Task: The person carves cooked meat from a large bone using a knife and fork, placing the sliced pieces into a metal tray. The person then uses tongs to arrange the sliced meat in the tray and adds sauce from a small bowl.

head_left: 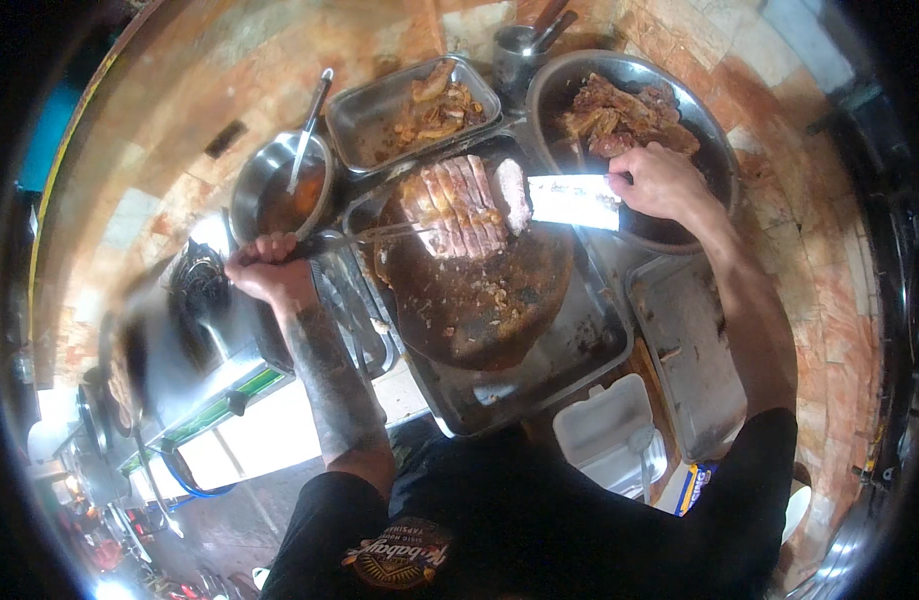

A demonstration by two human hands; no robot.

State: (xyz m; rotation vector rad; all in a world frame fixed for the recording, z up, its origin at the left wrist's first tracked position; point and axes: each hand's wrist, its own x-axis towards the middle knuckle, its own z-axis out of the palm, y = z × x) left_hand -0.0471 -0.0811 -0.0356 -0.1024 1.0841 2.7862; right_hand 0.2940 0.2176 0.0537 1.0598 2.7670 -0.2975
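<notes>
My left hand [271, 275] is closed around the dark handle of a long carving fork [374, 235], whose tip reaches the meat. A block of cooked meat [449, 205], cut into several slices, lies on a round brown chopping board [479, 310]. At its right end one pale slice [512, 192] leans a little apart from the rest. My right hand [664, 183] grips a cleaver [576, 202] with a wide blade. The blade's left end is beside that slice; its handle is mostly hidden in my fingers. Small crumbs are scattered over the board.
The board sits in a metal tray [591, 350]. Behind are a pan of meat pieces [364, 132] and a large bowl of roasted meat [547, 90]. A sauce bowl [241, 200] with a spoon [307, 130] stands left, a flat tray [694, 375] and foam box [589, 420] right.
</notes>
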